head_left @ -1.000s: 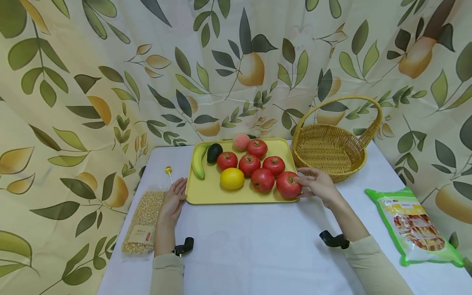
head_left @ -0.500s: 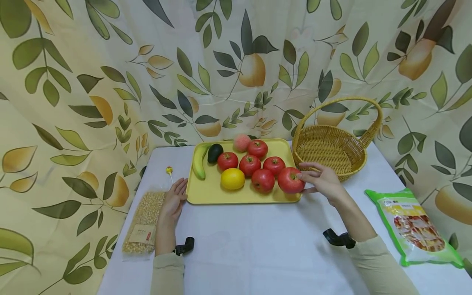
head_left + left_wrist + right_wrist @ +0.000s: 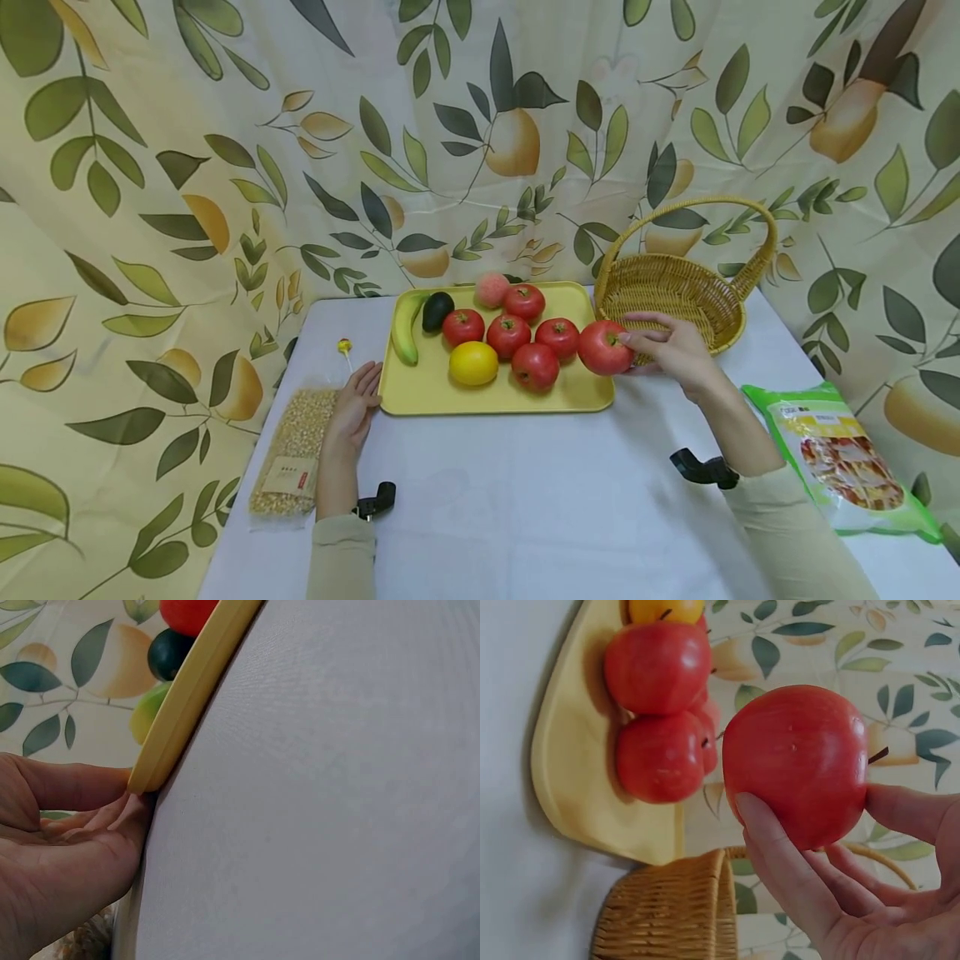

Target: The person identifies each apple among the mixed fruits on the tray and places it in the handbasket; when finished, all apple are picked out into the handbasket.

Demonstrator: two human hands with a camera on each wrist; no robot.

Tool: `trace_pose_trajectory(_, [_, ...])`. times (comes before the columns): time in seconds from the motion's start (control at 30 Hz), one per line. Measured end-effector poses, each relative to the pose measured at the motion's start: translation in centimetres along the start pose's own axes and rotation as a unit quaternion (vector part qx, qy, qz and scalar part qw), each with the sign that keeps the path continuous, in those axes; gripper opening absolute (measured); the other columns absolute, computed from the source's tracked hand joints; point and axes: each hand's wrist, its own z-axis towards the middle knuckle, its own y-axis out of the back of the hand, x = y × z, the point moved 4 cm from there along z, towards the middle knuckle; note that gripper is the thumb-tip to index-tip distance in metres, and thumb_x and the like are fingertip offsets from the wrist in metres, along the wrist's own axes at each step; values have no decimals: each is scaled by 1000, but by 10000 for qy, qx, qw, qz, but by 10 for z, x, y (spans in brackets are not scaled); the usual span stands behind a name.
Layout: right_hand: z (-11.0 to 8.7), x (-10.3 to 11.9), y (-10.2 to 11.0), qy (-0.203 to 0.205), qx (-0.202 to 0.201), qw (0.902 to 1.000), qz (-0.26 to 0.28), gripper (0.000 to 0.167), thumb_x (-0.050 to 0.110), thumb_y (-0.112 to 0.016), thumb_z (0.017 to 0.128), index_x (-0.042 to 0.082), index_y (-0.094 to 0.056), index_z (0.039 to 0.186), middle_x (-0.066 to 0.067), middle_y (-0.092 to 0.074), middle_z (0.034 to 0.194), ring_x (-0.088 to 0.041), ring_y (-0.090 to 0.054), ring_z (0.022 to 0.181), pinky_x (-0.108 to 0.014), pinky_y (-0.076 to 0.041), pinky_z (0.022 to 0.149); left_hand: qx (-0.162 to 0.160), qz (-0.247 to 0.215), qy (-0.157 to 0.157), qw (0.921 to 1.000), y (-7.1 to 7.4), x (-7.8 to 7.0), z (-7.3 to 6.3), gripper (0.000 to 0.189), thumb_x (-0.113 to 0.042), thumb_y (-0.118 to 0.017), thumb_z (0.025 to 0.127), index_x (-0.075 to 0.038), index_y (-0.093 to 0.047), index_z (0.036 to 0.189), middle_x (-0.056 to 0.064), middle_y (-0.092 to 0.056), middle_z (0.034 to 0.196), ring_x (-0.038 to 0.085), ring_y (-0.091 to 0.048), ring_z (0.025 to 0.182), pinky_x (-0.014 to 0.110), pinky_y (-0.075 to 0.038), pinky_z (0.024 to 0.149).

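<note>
Shifted toward one o'clock over the last second: apple (image 3: 606, 347) and right hand (image 3: 678, 354).
Right fingers clasp the apple, raised at the tray's (image 3: 420, 393) three o'clock edge, basket (image 3: 660, 287) at its two o'clock; left hand (image 3: 354, 408), well apart, pinches the tray's eight o'clock corner.

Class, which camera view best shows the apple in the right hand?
The right wrist view: the held apple appears largest, stem clear, fingers overlapping only part. The head view shows it smaller, its right edge partly covered. The left wrist view doesn't show it.
</note>
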Motion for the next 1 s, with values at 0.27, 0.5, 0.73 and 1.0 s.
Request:
trace_pose_trajectory(0.27, [2,7,15,14,-204,9996,-195,63,28,-71,101,1,-47,153,-25,-66,133,-11,-73,94,-47,-64,81,-3,79,-45,10000,0,0,1,84,28,-33,89,-4,-19,165,15,-26,170,25,-23,158,35,-24,128])
trace_pose_trajectory(0.5, [5,11,25,49,-314,9994,-161,64,28,-70,101,1,-46,153,-21,-65,132,-14,-73,94,-46,-64,81,-23,50,42,10000,1,0,-1,84,27,-33,90,-6,-20,166,14,-26,170,24,-23,158,34,-25,127])
trace_pose_trajectory(0.73, [12,12,32,-45,-303,9995,-52,66,27,-68,103,0,-41,156,-32,-51,147,-13,-73,95,-48,-62,85,-24,79,19,10000,0,-1,-3,84,27,-33,90,-4,-19,166,15,-26,170,25,-23,158,34,-25,127])
trace_pose_trajectory(1.0, [23,13,41,-232,-372,9990,-19,69,29,-68,102,0,-38,158,-33,-40,155,-15,-76,91,-50,-62,86,-17,-32,27,10000,-1,-1,-4,84,27,-31,90,-4,-17,166,15,-24,171,25,-22,158,35,-24,128])
